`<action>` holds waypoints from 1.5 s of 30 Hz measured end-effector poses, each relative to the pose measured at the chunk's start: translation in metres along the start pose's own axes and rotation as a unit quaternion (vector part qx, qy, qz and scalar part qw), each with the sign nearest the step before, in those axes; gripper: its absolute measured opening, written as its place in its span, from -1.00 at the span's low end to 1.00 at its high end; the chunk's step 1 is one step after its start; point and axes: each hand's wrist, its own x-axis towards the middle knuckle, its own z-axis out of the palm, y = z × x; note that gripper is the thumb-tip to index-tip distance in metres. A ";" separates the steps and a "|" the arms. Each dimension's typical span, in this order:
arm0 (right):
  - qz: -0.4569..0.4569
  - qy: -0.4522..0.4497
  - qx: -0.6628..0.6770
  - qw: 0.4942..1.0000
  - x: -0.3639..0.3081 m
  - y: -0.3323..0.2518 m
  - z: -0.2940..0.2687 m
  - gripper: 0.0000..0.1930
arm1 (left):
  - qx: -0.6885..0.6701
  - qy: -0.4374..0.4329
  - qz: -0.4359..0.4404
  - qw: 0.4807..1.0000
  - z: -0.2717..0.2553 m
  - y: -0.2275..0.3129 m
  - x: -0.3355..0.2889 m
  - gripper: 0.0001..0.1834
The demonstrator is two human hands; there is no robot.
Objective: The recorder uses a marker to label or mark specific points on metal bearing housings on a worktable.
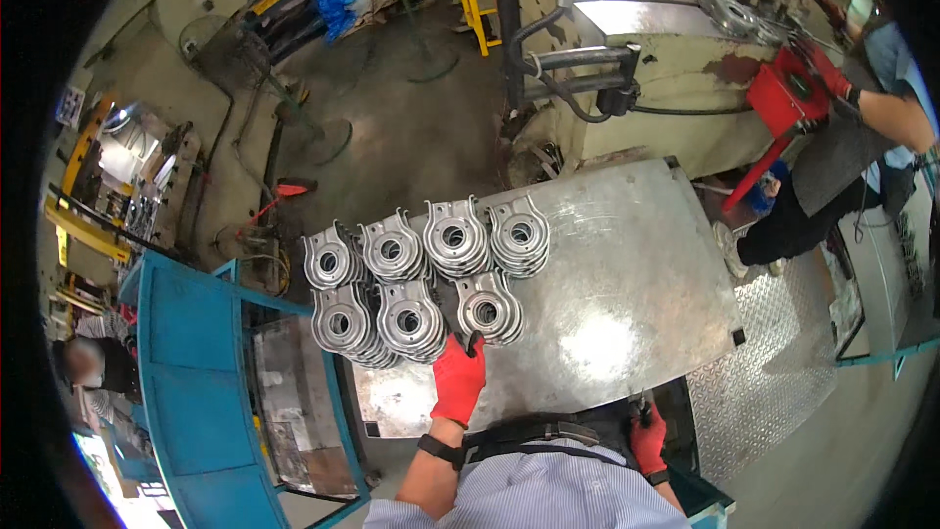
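Pressed metal brackets (453,235), each with a round central hole, stand in two rows of stacks on a metal table (627,264). My left hand (458,379), in a red glove with dark fingertips, is at the near side of a bracket stack (488,312) in the front row. Its thumb and fingers are apart, and nothing shows between them. Past the table's near edge, low at my right side, is my right hand (647,439), gloved in red too. Its fingers are curled together; what they hold, if anything, is too dark to make out.
A blue metal frame (191,372) stands left of the table. A large pale machine (676,78) is beyond it, with a pipe arm (578,59) reaching out. At the right another person in red gloves stands by a red stand (783,93). Floor fans stand behind.
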 end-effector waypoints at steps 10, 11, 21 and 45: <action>-0.047 0.030 -0.027 0.998 0.005 0.008 0.007 -0.76 | -0.213 -0.019 -0.098 0.972 0.025 -0.013 0.014 -0.73; -0.051 0.034 -0.021 0.998 0.008 0.006 0.007 -0.79 | -0.244 -0.054 -0.129 0.960 0.024 -0.012 0.014 -0.74; 0.032 -0.037 0.041 0.998 0.005 -0.033 -0.007 -0.61 | -0.075 0.079 -0.005 0.994 0.051 -0.037 0.018 -0.65; 0.084 0.033 0.173 0.981 -0.007 -0.021 -0.029 -0.77 | -0.011 -0.277 0.207 0.938 0.003 0.054 -0.053 -0.43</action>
